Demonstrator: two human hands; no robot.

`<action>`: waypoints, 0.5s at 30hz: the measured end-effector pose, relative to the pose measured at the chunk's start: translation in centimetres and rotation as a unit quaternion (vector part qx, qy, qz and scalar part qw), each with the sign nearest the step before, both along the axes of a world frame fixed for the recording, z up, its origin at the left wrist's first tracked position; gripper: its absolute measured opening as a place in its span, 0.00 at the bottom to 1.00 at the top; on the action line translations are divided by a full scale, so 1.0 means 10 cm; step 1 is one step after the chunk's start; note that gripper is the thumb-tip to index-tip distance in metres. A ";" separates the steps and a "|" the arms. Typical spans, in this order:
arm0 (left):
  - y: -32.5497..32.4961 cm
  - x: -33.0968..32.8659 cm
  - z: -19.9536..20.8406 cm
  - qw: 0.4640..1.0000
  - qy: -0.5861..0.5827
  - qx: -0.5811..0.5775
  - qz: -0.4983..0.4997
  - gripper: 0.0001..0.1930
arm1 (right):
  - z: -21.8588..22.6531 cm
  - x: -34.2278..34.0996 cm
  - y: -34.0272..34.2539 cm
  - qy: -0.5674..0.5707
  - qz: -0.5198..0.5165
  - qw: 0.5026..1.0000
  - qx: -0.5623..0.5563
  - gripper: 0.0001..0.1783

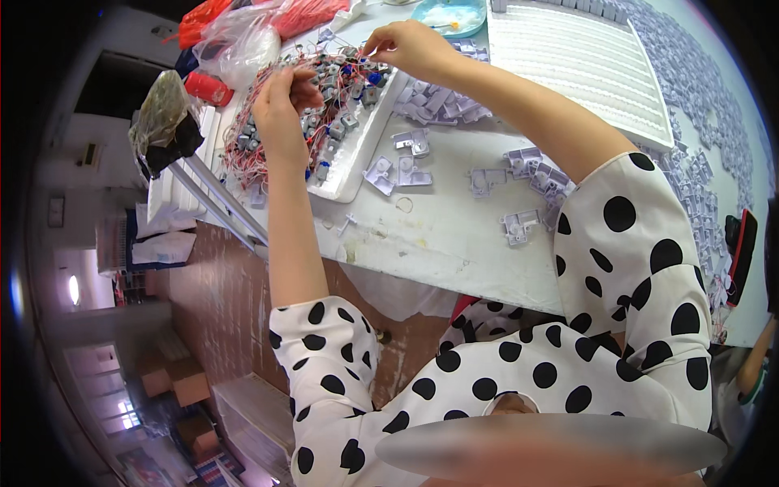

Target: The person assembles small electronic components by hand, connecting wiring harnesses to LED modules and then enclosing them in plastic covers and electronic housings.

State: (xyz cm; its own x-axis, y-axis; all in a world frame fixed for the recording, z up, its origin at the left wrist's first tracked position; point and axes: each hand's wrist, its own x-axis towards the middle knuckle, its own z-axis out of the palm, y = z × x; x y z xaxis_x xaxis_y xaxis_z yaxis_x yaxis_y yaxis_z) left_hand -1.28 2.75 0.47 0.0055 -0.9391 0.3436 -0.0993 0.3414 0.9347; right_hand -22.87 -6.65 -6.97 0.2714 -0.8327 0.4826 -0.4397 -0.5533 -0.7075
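Note:
A white foam tray [350, 183] at the table's far left holds a tangled heap of small grey motors [339, 122] with red wires and a few blue parts. Over the heap's left side hovers my left hand [284, 101], its fingers loosely bent and apart, with nothing visible in them. My right hand [410, 50] is at the heap's far right corner. Its thumb and fingertips pinch together beside the red wires; what lies between them is too small to make out. Pale plastic housings [438, 101] are piled just right of the tray.
More housings [535, 174] lie loose in front of my right forearm. A ribbed white tray [568, 65] and a blue dish [456, 18] stand at the back. Bags [243, 40] and a red can [208, 88] sit far left, near a bag-wrapped lamp [166, 122]. Another person's arm [755, 365] shows right.

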 end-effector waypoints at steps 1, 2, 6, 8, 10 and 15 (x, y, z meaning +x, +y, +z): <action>0.06 0.01 -0.02 1.000 0.003 -0.002 0.021 0.17 | 0.05 0.08 0.06 0.021 0.003 0.999 -0.025 0.11; 0.12 0.01 -0.03 0.999 0.005 -0.004 0.042 0.18 | 0.10 0.15 0.13 0.042 0.005 0.998 -0.050 0.10; 0.23 -0.09 -0.09 0.997 0.039 -0.002 0.063 0.18 | 0.07 0.22 0.14 0.077 -0.048 0.987 -0.130 0.07; 0.24 -0.11 -0.11 0.997 0.042 0.001 0.068 0.17 | 0.08 0.23 0.10 0.074 -0.047 0.990 -0.113 0.08; 0.25 -0.10 -0.16 0.992 0.094 -0.003 0.083 0.17 | 0.07 0.25 0.07 0.071 -0.042 0.992 -0.096 0.08; 0.24 -0.12 -0.24 0.983 0.137 0.006 0.125 0.16 | 0.07 0.24 0.04 0.061 -0.049 0.988 -0.136 0.07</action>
